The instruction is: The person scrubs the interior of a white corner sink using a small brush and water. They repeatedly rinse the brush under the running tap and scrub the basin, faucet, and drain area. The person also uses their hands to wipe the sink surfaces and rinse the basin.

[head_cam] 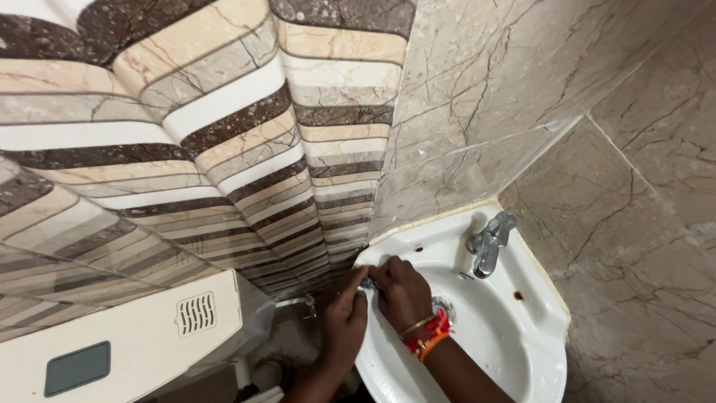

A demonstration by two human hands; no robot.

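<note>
Small metallic object [367, 284], kind indiscernible, at the left rim of a white corner washbasin [522, 351], pinched between the fingertips of both hands. Left hand [344, 322] grips from outside the rim; right hand [401, 292], with orange-red wrist threads [426, 336], from inside. Chrome tap [488, 242] stands behind.

Two bare forearms on show, no sleeves anywhere down to the bottom edge. The right hand [401, 292] carries the decoration: a stack of bangles [426, 333] at the wrist, red ones bunched thick, an orange band on the forearm side of them, and a thin gold-coloured one on the hand side. The left hand [345, 319], just beside those bangles, is plain, nothing on its wrist. No gloves on either hand, and rings are too small to make out.
</note>
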